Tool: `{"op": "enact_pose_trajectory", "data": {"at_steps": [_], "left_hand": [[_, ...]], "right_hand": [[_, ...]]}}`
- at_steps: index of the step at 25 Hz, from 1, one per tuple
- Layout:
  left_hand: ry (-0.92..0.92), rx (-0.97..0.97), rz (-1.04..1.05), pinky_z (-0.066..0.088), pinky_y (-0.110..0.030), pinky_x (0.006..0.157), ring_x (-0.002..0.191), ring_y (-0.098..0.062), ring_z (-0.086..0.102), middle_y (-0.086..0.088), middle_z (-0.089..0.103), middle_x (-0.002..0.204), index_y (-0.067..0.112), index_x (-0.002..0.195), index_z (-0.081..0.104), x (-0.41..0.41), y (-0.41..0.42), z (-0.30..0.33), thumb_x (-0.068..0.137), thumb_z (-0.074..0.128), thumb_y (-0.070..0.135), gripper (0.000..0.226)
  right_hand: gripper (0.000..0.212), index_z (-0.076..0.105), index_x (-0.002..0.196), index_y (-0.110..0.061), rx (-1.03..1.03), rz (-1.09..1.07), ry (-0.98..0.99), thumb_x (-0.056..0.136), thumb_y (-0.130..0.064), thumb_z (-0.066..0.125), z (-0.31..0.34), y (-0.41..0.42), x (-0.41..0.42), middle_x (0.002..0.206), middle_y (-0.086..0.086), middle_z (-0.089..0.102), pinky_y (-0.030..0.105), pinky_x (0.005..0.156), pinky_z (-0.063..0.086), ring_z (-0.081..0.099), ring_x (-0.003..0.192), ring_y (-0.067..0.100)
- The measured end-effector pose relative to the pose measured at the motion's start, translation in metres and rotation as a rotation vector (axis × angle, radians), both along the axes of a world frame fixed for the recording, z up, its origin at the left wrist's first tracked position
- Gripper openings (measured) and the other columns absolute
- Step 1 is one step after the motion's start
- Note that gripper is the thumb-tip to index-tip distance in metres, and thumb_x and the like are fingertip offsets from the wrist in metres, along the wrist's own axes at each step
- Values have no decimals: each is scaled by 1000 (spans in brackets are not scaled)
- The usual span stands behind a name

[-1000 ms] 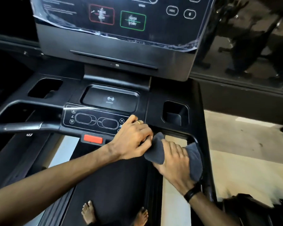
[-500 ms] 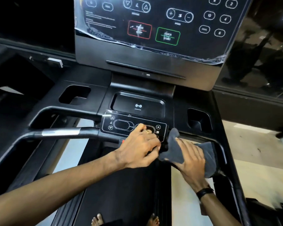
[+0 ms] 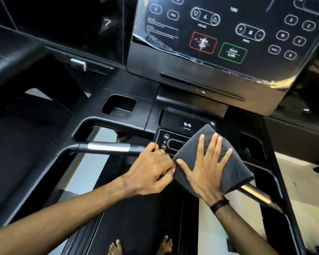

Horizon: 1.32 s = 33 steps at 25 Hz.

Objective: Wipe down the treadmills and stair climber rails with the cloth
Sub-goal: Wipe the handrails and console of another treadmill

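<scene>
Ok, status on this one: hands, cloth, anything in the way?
Right hand flat, pressing cloth on handlebar panel. Left hand pinching cloth's edge. Nothing blocking.

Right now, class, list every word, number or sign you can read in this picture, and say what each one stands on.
"QUICK START": green-framed button on the treadmill console, blurred but legible.
Red-framed button: wording too blurred.
"INCLINE", "SPEED", "TIME" captions: only guesses, too blurred.
Number keys: digits not reliably readable.
Instruction text block: too small.
Wireless wave sign: on the tray by the cloth.
Up and down triangles: handlebar keypad.
</scene>
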<state>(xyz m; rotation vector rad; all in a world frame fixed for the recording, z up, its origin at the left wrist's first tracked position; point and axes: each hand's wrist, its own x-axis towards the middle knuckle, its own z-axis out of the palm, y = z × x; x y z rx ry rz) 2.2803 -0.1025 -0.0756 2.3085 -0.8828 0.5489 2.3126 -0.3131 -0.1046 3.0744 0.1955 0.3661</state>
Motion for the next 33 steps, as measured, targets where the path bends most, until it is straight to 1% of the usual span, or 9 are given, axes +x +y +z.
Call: {"op": "enact_pose_trajectory", "data": {"at_steps": [9, 12, 14, 17, 20, 22, 27, 29, 33], "left_hand": [[30, -55, 313, 36, -41, 71, 57, -18, 39, 5, 49, 60, 14, 72, 63, -22, 72, -21, 85, 58, 19, 15], [47, -42, 482, 35, -39, 75, 57, -18, 43, 6, 53, 61, 15, 72, 65, -26, 105, -30, 85, 55, 22, 18], [55, -49, 577, 35, -36, 79, 57, -17, 46, 8, 54, 62, 17, 73, 66, -32, 124, -35, 85, 55, 22, 17], [83, -69, 667, 32, -33, 81, 59, -14, 44, 11, 52, 62, 19, 73, 66, -49, 140, -41, 85, 55, 22, 17], [73, -76, 707, 24, -30, 81, 61, -12, 40, 12, 51, 70, 19, 76, 65, -65, 142, -48, 83, 57, 18, 11], [57, -82, 725, 24, -31, 79, 67, -10, 38, 13, 50, 75, 17, 75, 64, -73, 141, -50, 83, 58, 17, 10], [14, -84, 840, 32, -36, 72, 65, -10, 33, 6, 51, 62, 14, 70, 64, -83, 141, -43, 83, 56, 18, 16], [24, -96, 844, 33, -38, 71, 66, -7, 34, 7, 52, 62, 14, 70, 64, -80, 134, -39, 82, 56, 18, 16], [49, -99, 771, 32, -39, 73, 60, -14, 40, 9, 55, 62, 17, 73, 66, -71, 119, -35, 84, 53, 22, 18]], "right_hand": [[108, 17, 160, -11, -170, 437, -64, 84, -88, 17, -3, 98, 29, 164, 27, 4, 68, 119, 5, 4, 153, 42], [108, 33, 154, -8, -272, 542, -28, 83, -89, 18, -7, 131, 31, 158, 29, 25, 65, 120, 7, 20, 149, 43], [106, 42, 146, -7, -295, 559, 14, 80, -89, 29, -9, 157, 32, 142, 26, 46, 61, 118, 17, 40, 134, 43], [92, 48, 132, -10, -274, 606, 43, 78, -84, 45, -14, 201, 32, 111, 15, 60, 49, 92, 41, 56, 97, 34], [79, 51, 120, -13, -255, 658, 54, 76, -79, 55, -20, 250, 30, 99, 9, 63, 41, 73, 43, 61, 86, 28], [73, 51, 116, -13, -251, 674, 76, 77, -76, 57, -24, 284, 29, 100, 7, 65, 39, 72, 44, 64, 87, 26], [69, 50, 107, -12, -134, 682, 178, 75, -70, 66, -28, 320, 31, 97, 6, 66, 37, 67, 36, 66, 87, 25], [52, 50, 110, -9, -118, 700, 161, 84, -53, 59, -27, 314, 34, 102, 9, 67, 37, 68, 32, 65, 91, 28], [33, 48, 117, -10, -122, 728, 189, 93, -32, 43, -13, 290, 36, 110, 12, 67, 39, 71, 39, 66, 96, 32]]}}
